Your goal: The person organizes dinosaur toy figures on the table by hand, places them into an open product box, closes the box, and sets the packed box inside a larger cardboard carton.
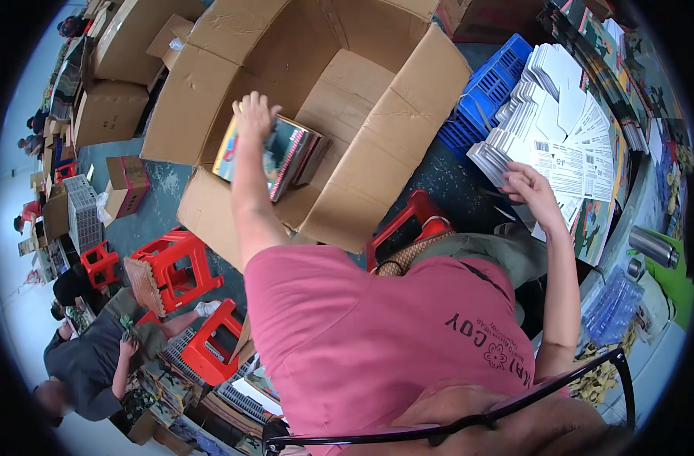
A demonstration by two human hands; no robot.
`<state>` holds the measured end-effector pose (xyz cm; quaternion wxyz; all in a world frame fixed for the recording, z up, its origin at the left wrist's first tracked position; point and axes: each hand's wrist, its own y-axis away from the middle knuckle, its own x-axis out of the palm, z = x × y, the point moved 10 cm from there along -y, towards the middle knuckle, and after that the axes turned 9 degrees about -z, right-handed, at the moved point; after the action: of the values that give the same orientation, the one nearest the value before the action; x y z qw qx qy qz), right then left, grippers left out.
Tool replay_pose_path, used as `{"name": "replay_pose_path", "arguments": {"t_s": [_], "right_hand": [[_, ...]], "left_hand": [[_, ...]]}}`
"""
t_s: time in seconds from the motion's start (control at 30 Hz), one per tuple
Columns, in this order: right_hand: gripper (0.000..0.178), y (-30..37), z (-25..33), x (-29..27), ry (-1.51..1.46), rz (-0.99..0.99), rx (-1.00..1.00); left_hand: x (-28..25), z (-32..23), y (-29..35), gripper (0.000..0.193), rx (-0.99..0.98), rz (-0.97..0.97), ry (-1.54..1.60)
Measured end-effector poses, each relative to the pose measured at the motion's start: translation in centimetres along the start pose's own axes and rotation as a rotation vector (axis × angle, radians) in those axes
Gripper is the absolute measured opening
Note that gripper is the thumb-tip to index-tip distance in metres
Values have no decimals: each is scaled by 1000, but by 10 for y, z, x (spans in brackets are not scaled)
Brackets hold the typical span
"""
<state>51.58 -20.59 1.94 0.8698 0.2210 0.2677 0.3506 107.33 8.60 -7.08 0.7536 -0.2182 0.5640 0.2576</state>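
Observation:
My left hand (254, 115) reaches into a large open cardboard box (377, 114). Its fingers are bent over the far edge of a spiral-bound book (274, 161) with a colourful cover and red coil binding. This book lies on top of a stack of similar books in the box's near left part. My right hand (531, 196) hovers at the edge of a spread of white printed cards (541, 144) on the right. Its fingers are loosely bent and a little apart, with nothing visible between them.
A blue plastic crate (487, 91) stands between the box and the cards. Stacked colourful covers (601, 61) lie at the far right, and a metal flask (653, 247) lies nearer. Red stools (176, 270) stand at the left, near a seated person (96, 365). Another red stool (408, 228) is beside me.

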Motion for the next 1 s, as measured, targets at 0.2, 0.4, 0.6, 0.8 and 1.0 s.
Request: {"name": "replay_pose_path", "arguments": {"t_s": [0.2,0.4,0.6,0.8,1.0], "right_hand": [[44,16,-32,-20,-5,-77,68],[43,42,-32,-48,-47,-95,-80],[39,79,-29,-83,-110,-237,-215],[31,142,-117,-188,-291,-656,-121],[28,187,-176,-229,-387,-878,-145]], "left_hand": [[94,-63,97,87,-314,384,182],[119,-65,76,69,-267,292,258],[68,-32,52,77,-298,-195,547],[-200,-256,-19,30,56,-668,967],[-322,-520,47,39,775,-302,1224]]}}
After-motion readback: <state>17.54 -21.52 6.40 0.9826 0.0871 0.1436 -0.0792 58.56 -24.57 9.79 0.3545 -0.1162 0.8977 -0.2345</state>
